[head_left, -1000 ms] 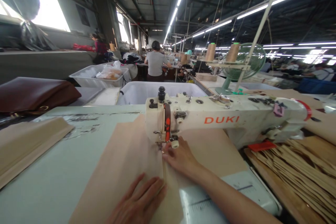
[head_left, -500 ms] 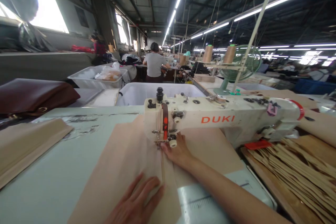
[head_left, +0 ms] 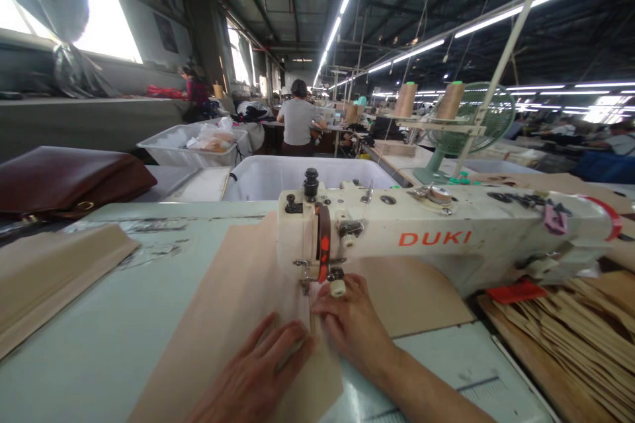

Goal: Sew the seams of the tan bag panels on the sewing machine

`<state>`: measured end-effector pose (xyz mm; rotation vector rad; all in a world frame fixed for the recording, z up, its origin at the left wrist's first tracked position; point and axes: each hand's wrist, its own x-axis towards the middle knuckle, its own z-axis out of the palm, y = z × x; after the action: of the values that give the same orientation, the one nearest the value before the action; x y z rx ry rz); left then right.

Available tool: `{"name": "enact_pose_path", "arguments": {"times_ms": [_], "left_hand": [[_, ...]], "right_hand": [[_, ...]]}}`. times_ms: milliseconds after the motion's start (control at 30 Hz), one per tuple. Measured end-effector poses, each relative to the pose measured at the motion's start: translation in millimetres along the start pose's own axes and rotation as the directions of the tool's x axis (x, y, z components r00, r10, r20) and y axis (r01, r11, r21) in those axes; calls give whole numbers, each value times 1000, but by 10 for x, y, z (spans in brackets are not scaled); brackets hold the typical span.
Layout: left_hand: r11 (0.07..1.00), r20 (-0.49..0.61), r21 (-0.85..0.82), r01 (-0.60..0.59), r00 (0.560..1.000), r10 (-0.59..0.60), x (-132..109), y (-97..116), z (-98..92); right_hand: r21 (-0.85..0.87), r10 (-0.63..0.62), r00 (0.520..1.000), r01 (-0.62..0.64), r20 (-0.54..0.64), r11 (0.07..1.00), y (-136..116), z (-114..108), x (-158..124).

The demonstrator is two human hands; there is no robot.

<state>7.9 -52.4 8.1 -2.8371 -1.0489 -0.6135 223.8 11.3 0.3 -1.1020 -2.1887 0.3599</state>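
Currently, the beige panel [head_left: 223,317] lies flat beneath the head of the sewing machine [head_left: 367,238] and in front of it. Its long axis runs from the person's side away toward the machine, far end under the head and slightly past it. A narrow lengthwise band [head_left: 312,324] leads to the presser area. Left hand [head_left: 262,363]: palm down on the panel, in front of the machine head, fingers loosely spread, gripping nothing. Right hand [head_left: 354,324]: just beside the machine's presser area, fingers bent, tips at the band; pinching or only pressing, cannot tell. Left of the machine: folded beige piece [head_left: 54,277]. Right of it: beige strips [head_left: 580,330]. Behind it: white bin [head_left: 258,175].
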Motion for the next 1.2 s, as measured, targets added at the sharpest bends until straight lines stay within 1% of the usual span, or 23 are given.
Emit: {"name": "enact_pose_path", "arguments": {"times_ms": [133,267,333,433,533,600,767,867,1000,1100,1200], "left_hand": [[996,84,-34,86,993,-83,133,-74,-56],[993,184,-84,82,981,-66,197,-226,-29],[989,212,-93,113,973,-92,202,-262,-13],[983,211,-80,165,967,-145,213,-229,-22],[978,216,-98,182,964,-158,234,-181,-48],[974,217,-123,189,963,-159,234,-195,-38],[969,178,-162,185,972,-155,179,-345,115],[962,197,-167,214,964,-180,159,-405,196],[952,236,-168,255,948,-213,172,-412,235],[950,222,-157,271,947,-233,182,-401,246],[952,214,-158,261,951,-225,176,-397,259]], "right_hand": [[-22,25,1000,-25,1,999,-15,-20,8],[-45,36,999,-37,-13,998,1,-4,19],[-51,40,999,-40,-17,998,20,13,18],[-49,45,999,-46,-15,998,42,35,16],[-58,50,999,-50,-3,997,43,39,25],[-70,55,998,-55,1,996,40,37,33],[-107,50,999,-49,6,993,61,50,33],[-127,59,998,-59,-3,990,75,61,32],[-148,77,997,-78,-15,986,68,64,43],[-153,85,996,-87,-17,984,61,64,54],[-145,82,996,-85,-24,986,63,75,57]]}}
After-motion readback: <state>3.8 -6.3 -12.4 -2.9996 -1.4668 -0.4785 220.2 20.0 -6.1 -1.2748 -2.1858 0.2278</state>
